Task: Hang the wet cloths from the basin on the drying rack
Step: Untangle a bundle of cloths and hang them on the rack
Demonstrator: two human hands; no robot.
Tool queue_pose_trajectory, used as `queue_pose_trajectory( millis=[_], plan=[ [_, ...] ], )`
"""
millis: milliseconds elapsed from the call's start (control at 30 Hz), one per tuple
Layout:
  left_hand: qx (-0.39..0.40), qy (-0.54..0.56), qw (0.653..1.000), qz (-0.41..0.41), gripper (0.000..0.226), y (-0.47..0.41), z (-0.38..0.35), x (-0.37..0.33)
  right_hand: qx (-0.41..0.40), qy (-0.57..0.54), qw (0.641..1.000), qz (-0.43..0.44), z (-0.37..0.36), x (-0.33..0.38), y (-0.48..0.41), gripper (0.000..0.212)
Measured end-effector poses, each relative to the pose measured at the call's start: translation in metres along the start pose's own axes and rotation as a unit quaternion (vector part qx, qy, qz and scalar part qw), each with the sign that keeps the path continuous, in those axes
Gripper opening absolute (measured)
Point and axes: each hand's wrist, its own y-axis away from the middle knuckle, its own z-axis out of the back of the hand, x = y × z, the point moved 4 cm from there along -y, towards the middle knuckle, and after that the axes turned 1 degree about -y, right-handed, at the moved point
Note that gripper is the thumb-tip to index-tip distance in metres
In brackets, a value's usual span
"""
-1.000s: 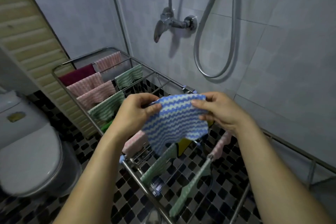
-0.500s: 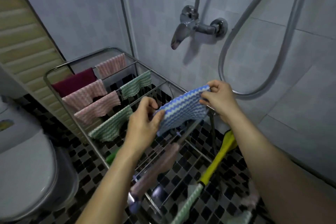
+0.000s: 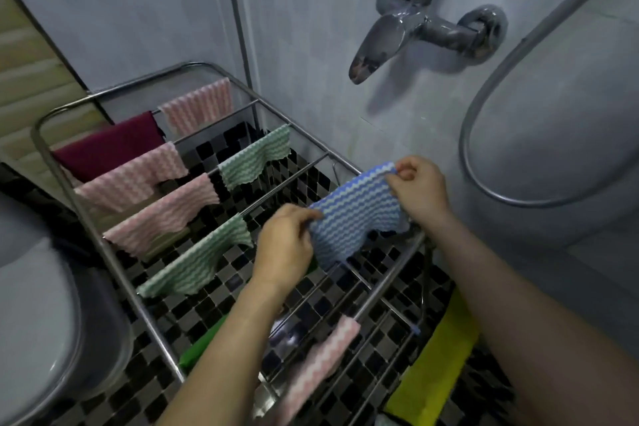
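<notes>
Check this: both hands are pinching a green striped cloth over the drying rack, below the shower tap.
Wrong colour. The head view shows the cloth pinched by the left hand and right hand is blue-and-white striped, not green; green cloths already hang further along. Otherwise right: both hands pinch it over the drying rack, below the shower tap.

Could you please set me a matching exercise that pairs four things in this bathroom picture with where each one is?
1. blue cloth
2. maroon cloth
3. yellow cloth
4. shower tap

A. fixed on the wall
B. pinched by the left hand and right hand
C. draped at the far left end of the drying rack
D. low at the near right

Pairs: 1-B, 2-C, 3-D, 4-A.
</notes>
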Motion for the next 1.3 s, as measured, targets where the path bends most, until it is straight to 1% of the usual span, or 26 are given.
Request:
queue_pose_trajectory(
  millis=[67,100,167,234,267,300,334,400,467,534,601,701,801,934,1034,1134,1234,1301],
  plan=[
    [-0.037,-0.008,0.999,0.022,0.031,-0.01,0.005,0.003,-0.009,0.0,1.0,0.023,-0.008,0.008,-0.01,0.007],
    [-0.042,-0.015,0.998,0.035,0.032,-0.016,0.005,0.007,-0.009,0.009,0.999,0.031,-0.013,0.011,-0.015,0.008],
    [-0.029,-0.028,0.997,0.061,0.033,-0.03,-0.001,0.019,0.012,0.027,0.998,0.047,-0.032,0.012,-0.027,0.019],
    [0.002,-0.066,0.995,0.075,0.034,-0.038,-0.009,0.03,0.068,0.056,0.994,0.062,-0.048,0.01,-0.029,0.036],
    [0.016,-0.092,0.992,0.083,0.035,-0.04,-0.012,0.037,0.089,0.09,0.989,0.073,-0.056,0.006,-0.029,0.042],
    [0.026,-0.11,0.99,0.083,0.037,-0.039,-0.015,0.039,0.098,0.136,0.982,0.086,-0.057,0.003,-0.029,0.044],
    [0.033,-0.12,0.989,0.08,0.038,-0.037,-0.018,0.041,0.107,0.188,0.972,0.091,-0.059,-0.004,-0.029,0.04],
    [0.047,-0.11,0.99,0.07,0.031,-0.027,-0.024,0.04,0.124,0.272,0.952,0.065,-0.059,-0.019,-0.027,0.032],
    [0.064,-0.106,0.991,0.059,0.021,-0.017,-0.031,0.038,0.141,0.311,0.939,0.049,-0.061,-0.029,-0.025,0.037],
    [0.061,-0.108,0.99,0.06,0.019,-0.011,-0.034,0.037,0.153,0.32,0.933,0.059,-0.062,-0.033,-0.024,0.041],
    [0.042,-0.11,0.991,0.068,0.02,-0.011,-0.033,0.037,0.149,0.323,0.932,0.072,-0.063,-0.036,-0.026,0.041],
    [0.03,-0.111,0.992,0.057,0.02,-0.013,-0.034,0.035,0.105,0.304,0.943,0.085,-0.063,-0.039,-0.027,0.033],
    [0.033,-0.119,0.992,0.034,0.023,-0.013,-0.034,0.034,0.058,0.246,0.965,0.075,-0.06,-0.039,-0.025,0.025],
    [0.028,-0.127,0.992,0.006,0.024,-0.01,-0.036,0.037,0.032,0.24,0.967,0.076,-0.06,-0.036,-0.02,0.022],
    [0.032,-0.128,0.991,0.004,0.023,-0.009,-0.035,0.039,0.058,0.273,0.958,0.072,-0.063,-0.035,-0.017,0.023],
    [0.05,-0.12,0.991,0.017,0.023,-0.011,-0.034,0.041,0.102,0.289,0.95,0.06,-0.062,-0.027,-0.017,0.032],
    [0.041,-0.129,0.991,0.001,0.025,-0.012,-0.03,0.037,0.156,0.267,0.951,0.022,-0.06,-0.022,-0.015,0.039],
    [0.037,-0.113,0.993,-0.014,0.023,-0.004,-0.023,0.029,0.179,0.26,0.949,0.013,-0.053,-0.017,-0.004,0.036]
  ],
)
